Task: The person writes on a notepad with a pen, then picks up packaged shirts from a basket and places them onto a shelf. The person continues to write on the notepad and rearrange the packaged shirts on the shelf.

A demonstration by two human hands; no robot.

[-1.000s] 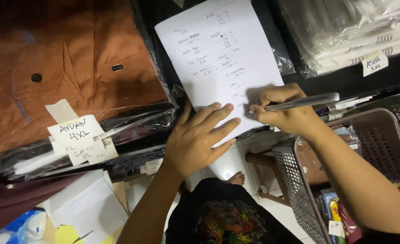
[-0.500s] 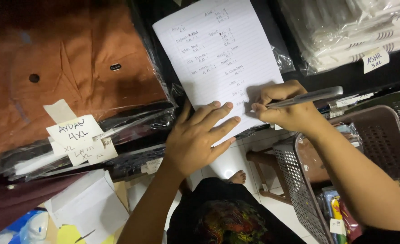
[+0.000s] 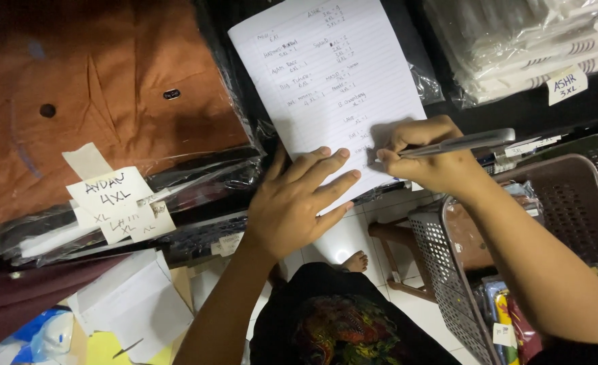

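A lined white sheet of paper (image 3: 326, 74) with handwritten rows lies on a stack of bagged clothes. My left hand (image 3: 299, 203) rests flat on its lower edge, fingers spread, pinning it down. My right hand (image 3: 427, 159) grips a silver pen (image 3: 461, 143), its tip touching the sheet's lower right part. Below my arms I see my dark patterned shirt (image 3: 339, 324) and a bare foot (image 3: 356, 260) on the tiled floor.
A folded orange-brown garment in clear plastic (image 3: 89, 101) with paper size tags (image 3: 113, 199) fills the left. White bagged garments (image 3: 529, 47) lie at top right. A brown plastic basket (image 3: 556, 223) stands at the right, a wooden stool (image 3: 397, 253) beneath, loose papers (image 3: 133, 304) at lower left.
My right hand with the pen has shifted slightly along the sheet's lower part. My left hand stays flat on the paper.
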